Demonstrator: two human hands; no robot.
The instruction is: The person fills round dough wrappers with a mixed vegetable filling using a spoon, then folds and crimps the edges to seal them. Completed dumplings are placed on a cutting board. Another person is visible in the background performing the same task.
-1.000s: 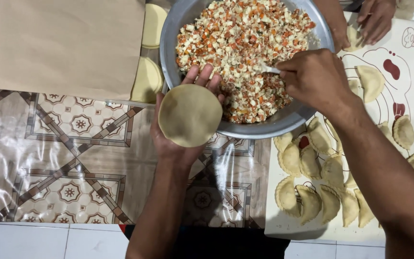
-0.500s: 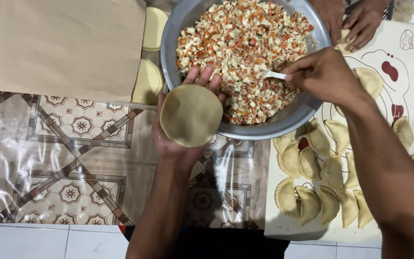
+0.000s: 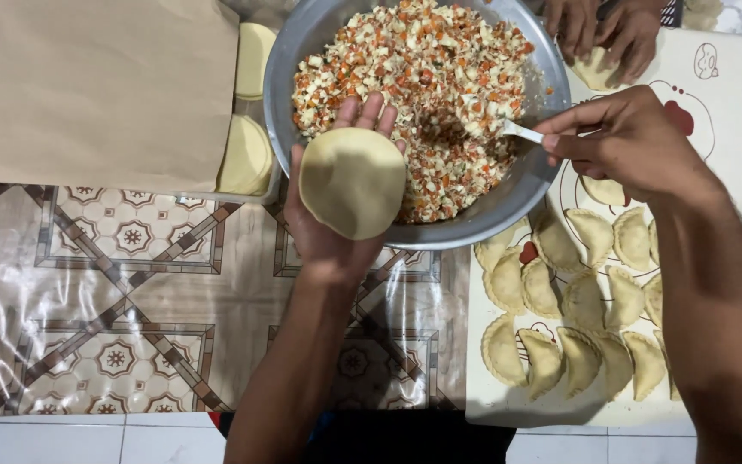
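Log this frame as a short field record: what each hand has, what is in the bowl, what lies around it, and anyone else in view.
left hand: palm up, holding a round dough disc over the near rim of the bowl
right hand: fingers pinch a white spoon dipped into the filling
bowl: metal, holds chopped white and orange filling
right side: folded dumplings in rows on a white mat
left side: brown paper partly covering spare dough discs
other person: two hands at the top edge, on a piece of dough
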